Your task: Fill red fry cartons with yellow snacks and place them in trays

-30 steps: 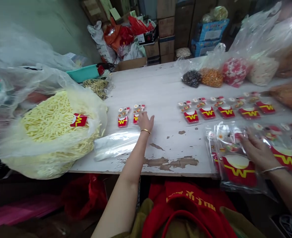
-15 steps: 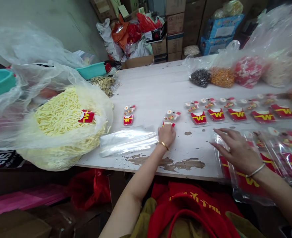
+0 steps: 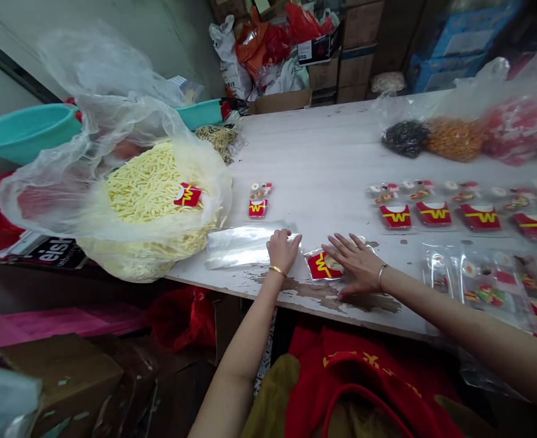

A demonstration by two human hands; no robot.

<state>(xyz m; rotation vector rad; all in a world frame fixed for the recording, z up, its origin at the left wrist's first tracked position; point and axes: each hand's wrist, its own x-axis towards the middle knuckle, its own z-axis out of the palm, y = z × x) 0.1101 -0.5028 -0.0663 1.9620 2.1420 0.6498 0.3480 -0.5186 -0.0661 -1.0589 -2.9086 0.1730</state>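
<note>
My left hand (image 3: pixel 283 250) is closed at the right end of a stack of clear plastic bags (image 3: pixel 236 246), pinching the film. To its right, my right hand (image 3: pixel 357 264) lies open with fingers spread over a clear packet (image 3: pixel 325 266). That packet holds a red fries carton piece with a yellow mark; its right part is hidden beneath the hand. Beyond the bags sits another small packet with a red carton (image 3: pixel 258 208) and tiny food-shaped pieces. Left of the bags, a big open plastic bag (image 3: pixel 222 182) is full of pale yellow fry-like sticks (image 3: pixel 140 179), with a loose red carton (image 3: pixel 187 194) on top.
Several filled packets (image 3: pixel 396 216) stand in a row on the right, with larger packets (image 3: pixel 491 286) nearer me. Tied bags of black (image 3: pixel 405 139), orange (image 3: pixel 455 139) and pink pieces (image 3: pixel 519 128) line the back. A turquoise basin (image 3: pixel 31 129) is at far left.
My left hand has moved left from a small packet to the plastic bags. My right hand has come left from the large packets onto a packet near the table's front edge. The view has shifted.
</note>
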